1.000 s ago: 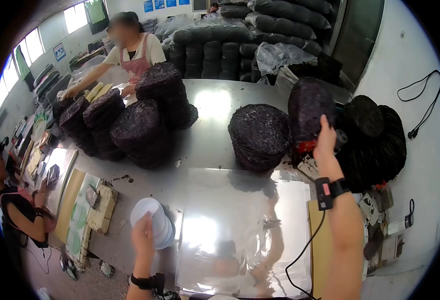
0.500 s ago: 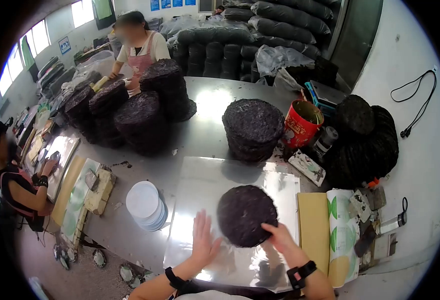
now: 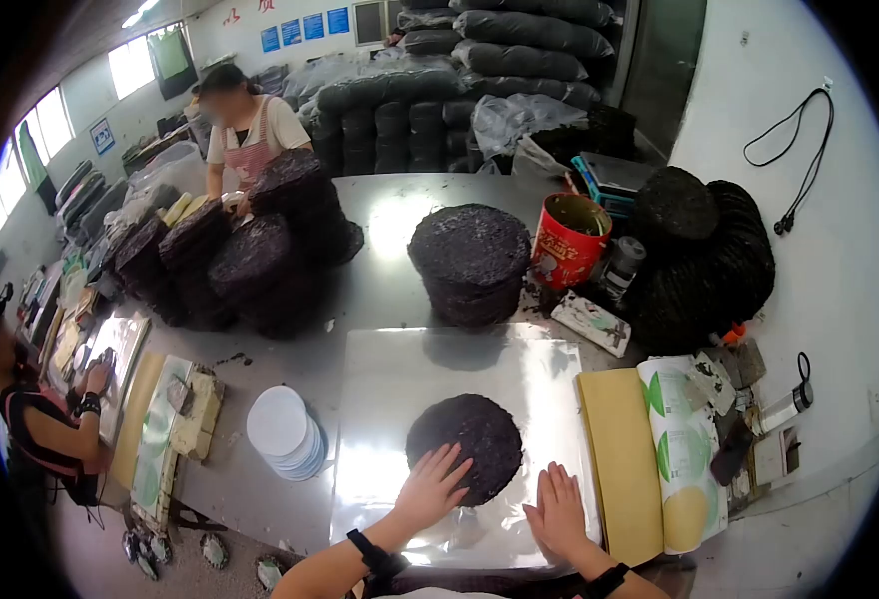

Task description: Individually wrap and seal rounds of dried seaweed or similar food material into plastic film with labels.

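Note:
A dark round sheet (image 3: pixel 479 434) lies on the shiny plate (image 3: pixel 384 364) in front of me. My left hand (image 3: pixel 432 489) rests on its lower left part, fingers spread. To the right of the sheet, apart from it, my right hand (image 3: pixel 559 511) is flat over the plate with fingers stretched out and holds nothing. Behind the plate stands a stack of similar dark round sheets (image 3: pixel 469 260). White round discs (image 3: pixel 282 424) are piled at the plate's left.
Several dark stacks (image 3: pixel 255 260) stand at the back left, with a person (image 3: pixel 250 130) behind them. Another person (image 3: pixel 55 419) works at the far left. A red can (image 3: pixel 567 245), a white block (image 3: pixel 591 322) and printed wrapping (image 3: pixel 674 449) are on the right.
My left hand has moved right onto the sheet. My right hand has let go of the sheet's edge and lies beside it. The sheet now rests flat on the plate.

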The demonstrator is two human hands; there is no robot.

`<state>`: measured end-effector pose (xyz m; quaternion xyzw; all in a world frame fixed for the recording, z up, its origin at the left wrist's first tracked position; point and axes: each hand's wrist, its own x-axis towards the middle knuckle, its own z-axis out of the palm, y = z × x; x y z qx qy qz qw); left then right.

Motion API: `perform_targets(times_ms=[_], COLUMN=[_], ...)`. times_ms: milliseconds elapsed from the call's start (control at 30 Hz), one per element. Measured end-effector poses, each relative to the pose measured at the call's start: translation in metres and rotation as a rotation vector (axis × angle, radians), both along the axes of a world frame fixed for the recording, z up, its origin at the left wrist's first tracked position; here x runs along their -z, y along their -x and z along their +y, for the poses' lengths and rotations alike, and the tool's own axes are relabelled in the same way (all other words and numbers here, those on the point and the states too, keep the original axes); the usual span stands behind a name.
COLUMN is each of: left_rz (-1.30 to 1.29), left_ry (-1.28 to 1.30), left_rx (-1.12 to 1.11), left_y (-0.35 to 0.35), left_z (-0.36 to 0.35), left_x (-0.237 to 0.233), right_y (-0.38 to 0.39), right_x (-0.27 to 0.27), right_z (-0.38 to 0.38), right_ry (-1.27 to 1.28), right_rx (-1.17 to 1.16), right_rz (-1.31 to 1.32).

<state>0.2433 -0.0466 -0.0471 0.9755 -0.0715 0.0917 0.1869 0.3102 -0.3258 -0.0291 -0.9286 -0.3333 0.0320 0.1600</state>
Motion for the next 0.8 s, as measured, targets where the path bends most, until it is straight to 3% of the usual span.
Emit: perform_targets(times_ms=[233,333,467,600,700,800], left_rz=[0.040,0.054,0.063,0.078,0.043,0.044], left_ry=[0.076,0.053,0.057,0.046,0.030,0.046], left_rx=[-0.084,-0.083,-0.079,-0.079,-0.078,-0.075], left_y=[0.001,0.001,0.001,0.001,0.000,0.000], left_z=[-0.003,-0.003,-0.003,-0.004,-0.002,-0.002], left_x=[-0.008,-0.005,-0.006,-0.007,-0.004,-0.005], right_y=[-0.013,-0.018,-0.020,-0.019,-0.019,-0.026], right_x=[0.000,-0.011,-0.037,-0.008,-0.004,-0.007], right_z=[0.000,0.009,0.042,0.061,0.072,0.074], right_ry=[-0.195,-0.266,-0.471,-0.297,-0.151,-0.182], right_rx=[-0.009,0.036,0.077,-0.202,-0.262,-0.173], right_rz=[0.107,0.008,0.324,0.027,-0.118,0.016])
